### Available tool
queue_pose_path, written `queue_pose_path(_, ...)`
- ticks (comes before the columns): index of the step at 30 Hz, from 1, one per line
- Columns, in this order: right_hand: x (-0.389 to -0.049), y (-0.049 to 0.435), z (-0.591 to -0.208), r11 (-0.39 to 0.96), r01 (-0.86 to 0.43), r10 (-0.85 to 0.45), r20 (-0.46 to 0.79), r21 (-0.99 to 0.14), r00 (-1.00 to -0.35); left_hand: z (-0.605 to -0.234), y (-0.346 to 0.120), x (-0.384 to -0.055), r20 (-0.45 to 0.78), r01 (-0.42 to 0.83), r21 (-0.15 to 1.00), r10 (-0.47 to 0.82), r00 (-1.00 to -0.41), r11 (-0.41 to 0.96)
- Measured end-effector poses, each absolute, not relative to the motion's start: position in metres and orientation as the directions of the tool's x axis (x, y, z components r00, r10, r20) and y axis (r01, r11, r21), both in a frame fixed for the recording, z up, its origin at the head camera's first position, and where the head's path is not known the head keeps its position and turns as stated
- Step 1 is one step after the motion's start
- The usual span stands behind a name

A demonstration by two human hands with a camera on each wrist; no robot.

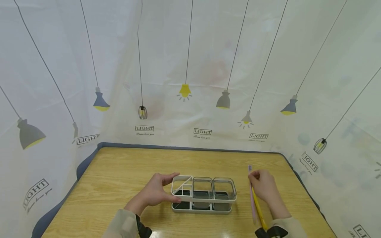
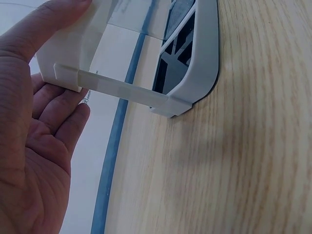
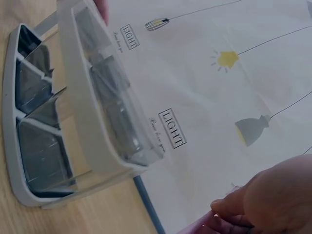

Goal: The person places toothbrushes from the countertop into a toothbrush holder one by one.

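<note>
A two-tier desk organizer [image 1: 205,201] with white frames and clear compartments stands on the wooden table. My left hand [image 1: 157,190] grips the left end of its upper tier, thumb on the near side and fingers round the far side. At the right, my right hand [image 1: 263,185] pinches a slim light-purple pencil [image 1: 252,205] near its upper part. A yellow pencil [image 1: 259,210] runs alongside, its upper end hidden under the same hand. In the right wrist view, pinkish shaft [image 3: 195,226] shows at the fingertips.
The wooden tabletop [image 1: 128,165] has a blue-grey edge. Behind and on both sides hangs a pale curtain [image 1: 166,66] printed with lamps and the word LIGHT. Dark bands [image 1: 143,228] circle both wrists.
</note>
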State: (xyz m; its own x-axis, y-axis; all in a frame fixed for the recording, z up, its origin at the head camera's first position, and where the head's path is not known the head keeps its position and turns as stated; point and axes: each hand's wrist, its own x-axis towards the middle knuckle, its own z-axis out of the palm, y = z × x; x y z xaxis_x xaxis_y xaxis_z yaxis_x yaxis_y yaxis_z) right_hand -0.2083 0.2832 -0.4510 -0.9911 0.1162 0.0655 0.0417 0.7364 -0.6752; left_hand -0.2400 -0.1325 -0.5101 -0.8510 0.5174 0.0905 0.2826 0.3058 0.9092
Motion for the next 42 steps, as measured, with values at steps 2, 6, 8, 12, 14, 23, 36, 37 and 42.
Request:
queue_pose_path(2, -0.207, 0.281, -0.445, 0.723, 0.021, 0.113, 0.088, -0.690, -0.990, -0.511, -0.133, -0.240, 0.092, 0.285, 0.909, 0.519, -0.850, 0.305)
queue_pose_path(6, -0.205, 0.275, -0.433, 0.711, -0.023, 0.108, 0.141, -0.703, -0.984, -0.511, -0.133, -0.241, 0.102, 0.298, 0.903, 0.521, -0.848, 0.309)
queue_pose_path(8, -0.203, 0.272, -0.428, 0.711, -0.038, 0.106, 0.161, -0.702, -0.981, -0.511, -0.133, -0.242, 0.101, 0.298, 0.903, 0.521, -0.848, 0.309)
queue_pose_path(12, -0.201, 0.268, -0.418, 0.717, -0.056, 0.107, 0.189, -0.695, -0.976, -0.513, -0.132, -0.242, 0.097, 0.296, 0.902, 0.520, -0.849, 0.315)
queue_pose_path(14, -0.199, 0.266, -0.414, 0.717, -0.060, 0.110, 0.198, -0.694, -0.974, -0.513, -0.133, -0.242, 0.098, 0.298, 0.901, 0.521, -0.848, 0.316)
queue_pose_path(23, -0.195, 0.253, -0.394, 0.702, -0.090, 0.143, 0.263, -0.706, -0.954, -0.511, -0.132, -0.242, 0.111, 0.316, 0.892, 0.520, -0.847, 0.324)
queue_pose_path(36, -0.190, 0.234, -0.378, 0.660, -0.206, 0.153, 0.398, -0.723, -0.905, -0.510, -0.132, -0.241, 0.100, 0.301, 0.902, 0.528, -0.843, 0.309)
queue_pose_path(37, -0.190, 0.232, -0.377, 0.662, -0.212, 0.156, 0.409, -0.719, -0.899, -0.510, -0.131, -0.242, 0.099, 0.301, 0.902, 0.529, -0.843, 0.310)
queue_pose_path(42, -0.189, 0.221, -0.372, 0.648, -0.232, 0.167, 0.432, -0.726, -0.886, -0.510, -0.132, -0.241, 0.100, 0.302, 0.902, 0.532, -0.841, 0.309)
